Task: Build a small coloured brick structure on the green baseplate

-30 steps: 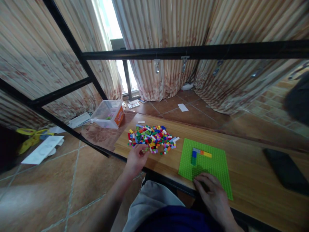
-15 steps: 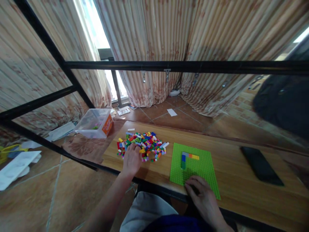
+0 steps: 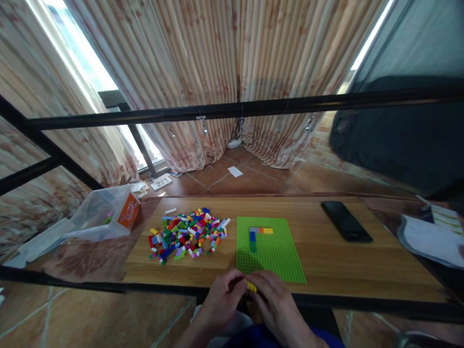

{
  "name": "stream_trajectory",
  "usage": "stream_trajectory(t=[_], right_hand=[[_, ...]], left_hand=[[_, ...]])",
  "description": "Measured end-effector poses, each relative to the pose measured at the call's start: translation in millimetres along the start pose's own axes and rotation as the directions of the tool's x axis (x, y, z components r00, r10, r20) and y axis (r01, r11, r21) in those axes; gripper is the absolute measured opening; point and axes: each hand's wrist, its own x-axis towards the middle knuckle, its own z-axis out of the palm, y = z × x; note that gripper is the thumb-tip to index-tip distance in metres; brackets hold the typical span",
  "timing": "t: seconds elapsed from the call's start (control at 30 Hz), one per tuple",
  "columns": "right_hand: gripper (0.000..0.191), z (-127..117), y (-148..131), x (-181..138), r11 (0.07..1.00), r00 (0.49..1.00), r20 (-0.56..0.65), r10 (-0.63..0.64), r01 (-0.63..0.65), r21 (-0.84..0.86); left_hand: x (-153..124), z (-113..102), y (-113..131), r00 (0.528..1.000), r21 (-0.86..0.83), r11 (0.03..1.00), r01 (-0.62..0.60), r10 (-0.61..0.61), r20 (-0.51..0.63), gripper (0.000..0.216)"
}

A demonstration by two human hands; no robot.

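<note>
At the table's front edge my left hand [image 3: 225, 296] and my right hand [image 3: 272, 298] meet, both closed around a small yellow toy brick [image 3: 251, 285]. Their fingers partly cover it. Just beyond them lies a green baseplate [image 3: 279, 258], its near left corner close to my fingers. On the plate, bricks form a corner shape: a grey, orange and yellow row [image 3: 261, 231] runs to the right, and a blue and green column [image 3: 253, 241] comes down toward me. To the left spreads a pile of loose mixed-colour bricks [image 3: 190, 234].
A black phone [image 3: 346, 221] lies on the wooden table [image 3: 319, 263] at the right. Left of the table stands a clear plastic box [image 3: 97, 212] with an orange label. A black metal bar [image 3: 224, 110] crosses in front of the curtains. White papers [image 3: 431, 239] are at the far right.
My left hand has left the brick pile and come right to join my right hand, with a yellow brick now between them. The camera view has turned to the right.
</note>
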Motion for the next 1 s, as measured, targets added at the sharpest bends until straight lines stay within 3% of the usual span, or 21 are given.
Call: stream_trajectory(t=[0.43,0.63,0.87,1.0], right_hand=[[0.024,-5.4,20.8,-22.5,0.999,0.993,-0.110,0.050,-0.051,-0.008],[0.023,-15.3,37.8,-32.4,0.985,0.957,-0.243,0.158,-0.169,-0.026],[0.030,-40.6,54.5,-47.5,0.950,0.897,-0.329,0.294,-0.311,0.001],[0.031,-54.6,65.7,-57.3,0.946,0.886,-0.360,0.291,-0.324,-0.031]], left_hand=[[10.9,22.0,5.1,1.000,0.163,0.987,-0.011,0.008,0.015,0.034],[17.2,22.5,7.7,0.995,0.348,0.938,0.000,0.033,-0.091,0.020],[34.9,27.6,3.6,0.953,0.614,0.781,-0.113,0.259,-0.155,0.035],[49.1,33.5,-1.2,0.929,0.701,0.701,-0.132,0.334,-0.159,0.043]])
